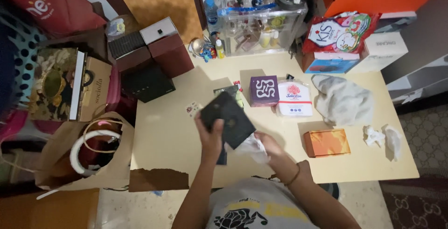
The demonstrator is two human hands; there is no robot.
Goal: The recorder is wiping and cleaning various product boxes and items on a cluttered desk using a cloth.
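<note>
My left hand point(210, 138) grips a flat black square box point(227, 118) and holds it tilted above the cream table point(168, 135). My right hand point(268, 148) is closed on a crumpled white tissue point(251, 146) pressed against the box's lower right edge. A bracelet sits on my right wrist. Just beyond the black box lie a purple box with a white pattern point(263, 90) and a white plastic packet point(294, 99).
An orange box point(327, 142), a grey cloth point(343, 100) and crumpled tissues point(383, 137) lie to the right. Dark boxes point(151, 61) stand at the back left, a clear plastic organiser point(259, 23) behind. A brown paper bag point(84, 154) hangs off the left edge.
</note>
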